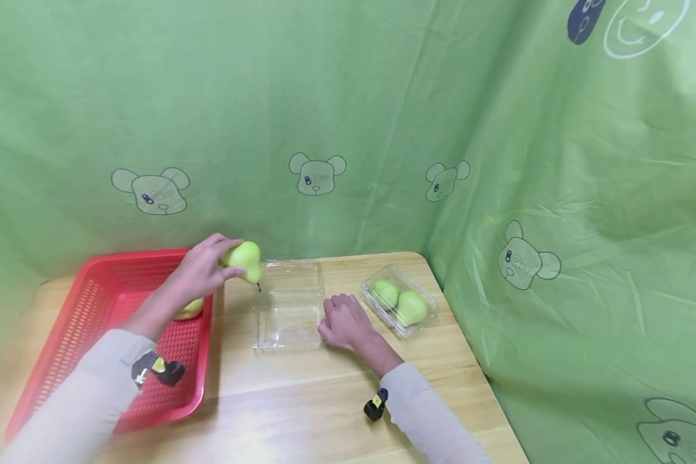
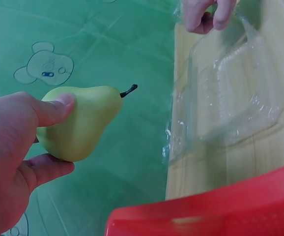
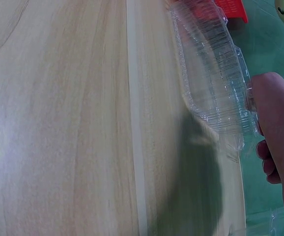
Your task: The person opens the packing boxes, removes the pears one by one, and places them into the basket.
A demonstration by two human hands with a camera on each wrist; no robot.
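Note:
A yellow-green pear (image 1: 246,260) with a dark stem is gripped by my left hand (image 1: 205,265), thumb on one side and fingers on the other. It hangs in the air between the red basket and an opened clear plastic clamshell box (image 1: 289,327). In the left wrist view the pear (image 2: 80,123) points its stem toward the box (image 2: 230,93). My right hand (image 1: 348,324) pinches the right edge of that box, as the right wrist view also shows with the box (image 3: 208,69) beside the thumb. No fruit lies in this box.
A red perforated basket (image 1: 207,361) stands at the left, with another pear (image 1: 190,309) inside, partly hidden by my left arm. At the right sits a closed clear box (image 1: 396,270) holding two pears. Green curtains (image 1: 371,116) hang behind and right of the wooden table (image 1: 301,412).

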